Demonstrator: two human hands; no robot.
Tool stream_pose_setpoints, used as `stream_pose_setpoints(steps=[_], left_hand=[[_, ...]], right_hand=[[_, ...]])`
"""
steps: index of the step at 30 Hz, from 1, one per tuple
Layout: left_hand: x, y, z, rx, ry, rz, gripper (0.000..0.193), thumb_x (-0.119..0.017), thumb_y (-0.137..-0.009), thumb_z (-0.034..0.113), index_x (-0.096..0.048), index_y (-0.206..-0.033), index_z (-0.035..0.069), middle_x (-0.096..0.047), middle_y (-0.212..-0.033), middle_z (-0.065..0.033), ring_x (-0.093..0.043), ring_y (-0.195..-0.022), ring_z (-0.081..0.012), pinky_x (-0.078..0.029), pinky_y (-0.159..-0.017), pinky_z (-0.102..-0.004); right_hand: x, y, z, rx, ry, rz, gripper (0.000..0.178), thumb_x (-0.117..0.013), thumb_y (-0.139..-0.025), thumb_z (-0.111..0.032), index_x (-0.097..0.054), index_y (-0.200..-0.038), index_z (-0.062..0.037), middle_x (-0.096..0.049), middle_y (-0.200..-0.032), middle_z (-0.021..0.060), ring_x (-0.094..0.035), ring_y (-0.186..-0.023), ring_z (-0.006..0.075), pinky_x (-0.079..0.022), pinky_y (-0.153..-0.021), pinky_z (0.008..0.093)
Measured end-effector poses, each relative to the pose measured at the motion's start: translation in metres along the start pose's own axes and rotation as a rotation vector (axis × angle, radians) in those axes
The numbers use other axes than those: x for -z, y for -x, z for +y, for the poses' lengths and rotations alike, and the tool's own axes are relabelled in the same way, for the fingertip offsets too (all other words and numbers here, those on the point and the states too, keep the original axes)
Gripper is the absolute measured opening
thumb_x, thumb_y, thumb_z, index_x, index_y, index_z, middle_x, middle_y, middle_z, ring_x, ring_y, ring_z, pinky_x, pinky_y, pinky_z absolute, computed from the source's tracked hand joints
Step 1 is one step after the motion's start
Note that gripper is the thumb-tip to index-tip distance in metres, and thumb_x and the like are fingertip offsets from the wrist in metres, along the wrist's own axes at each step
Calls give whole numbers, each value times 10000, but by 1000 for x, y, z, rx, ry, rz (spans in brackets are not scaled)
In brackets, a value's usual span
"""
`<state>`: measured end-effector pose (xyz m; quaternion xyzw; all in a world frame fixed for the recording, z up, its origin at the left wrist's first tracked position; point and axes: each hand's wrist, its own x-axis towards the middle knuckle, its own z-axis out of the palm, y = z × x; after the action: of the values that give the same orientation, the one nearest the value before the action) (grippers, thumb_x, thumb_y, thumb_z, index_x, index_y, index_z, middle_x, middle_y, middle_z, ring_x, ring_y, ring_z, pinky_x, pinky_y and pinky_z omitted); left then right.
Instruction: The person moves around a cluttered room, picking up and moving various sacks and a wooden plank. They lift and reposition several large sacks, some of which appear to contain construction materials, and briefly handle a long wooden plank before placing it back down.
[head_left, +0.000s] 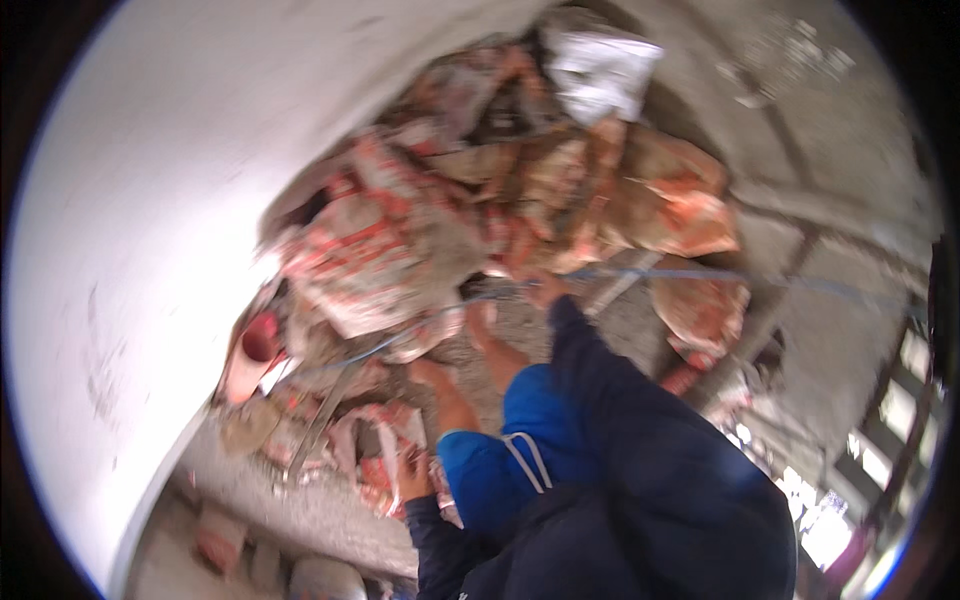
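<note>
"Where was the right grip [542,290]?"

"Out ahead, past the knees, at the end of a dark sleeve [600,360]. Its fingers were closed around a thin blue line [640,272]; blur hid whether that was hose or rope."

"And where did the blue line run?"

"Across the picture, from near the reddish tube [253,350] on the left, in front of the big red-and-white sack [385,255], through the right grip and away over the floor [840,345] to the right."

"What about the left grip [412,475]?"

"Low, beside the blue shorts [530,410]. It was at the edge of a small crumpled sack [372,445], red and pale, lying on the ground. I couldn't tell how far its fingers were open, or whether they had hold of the material."

"Anything else about?"

"An orange-brown sack [680,195] lay right of the big one, with a white bag [603,75] at the far end of the heap. A pale wall [150,200] rose on the left, and bare feet stood between the sacks."
</note>
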<state>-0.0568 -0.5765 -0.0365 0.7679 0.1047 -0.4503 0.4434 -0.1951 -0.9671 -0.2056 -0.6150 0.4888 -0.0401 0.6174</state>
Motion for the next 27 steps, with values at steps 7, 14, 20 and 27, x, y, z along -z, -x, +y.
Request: stream_pose_setpoints(steps=[7,14,20,27], left_hand=[[43,8,-75,317,-151,-96,261,-526,-756,134,-514,-947,-43,-561,-875,-134,-558,-729,-172,-471,-558,-240],[45,-28,-37,162,-420,-145,300,-533,-753,188,-506,-944,-42,-572,-842,-121,-563,-708,-185,-462,-608,-272],[2,-44,45,-32,20,-160,279,-511,-781,116,-471,-1041,24,-548,-877,-87,-544,-672,-125,-444,-559,-206],[-4,-30,34,-13,-144,-97,283,-515,-779,120,-469,-1035,9,-543,-820,-73,-540,-654,-121,-450,-573,-222]], right_hand=[[-44,25,-212,-82,-859,-298,337,-397,-850,-295,-546,-862,7,-567,-884,118,-559,-818,222,-470,-739,318],[-91,-66,-406,609,-886,-333,346,-517,-764,-297,-485,-977,-26,-552,-880,157,-548,-784,214,-441,-689,305],[-124,-98,-287,352,309,-232,538,-635,-611,-247,-437,-1048,-3,-515,-975,175,-496,-917,294,-371,-814,376],[-151,-113,-239,534,689,152,510,-646,-628,-254,-424,-1047,-65,-467,-1017,138,-418,-985,297,-323,-826,432]])
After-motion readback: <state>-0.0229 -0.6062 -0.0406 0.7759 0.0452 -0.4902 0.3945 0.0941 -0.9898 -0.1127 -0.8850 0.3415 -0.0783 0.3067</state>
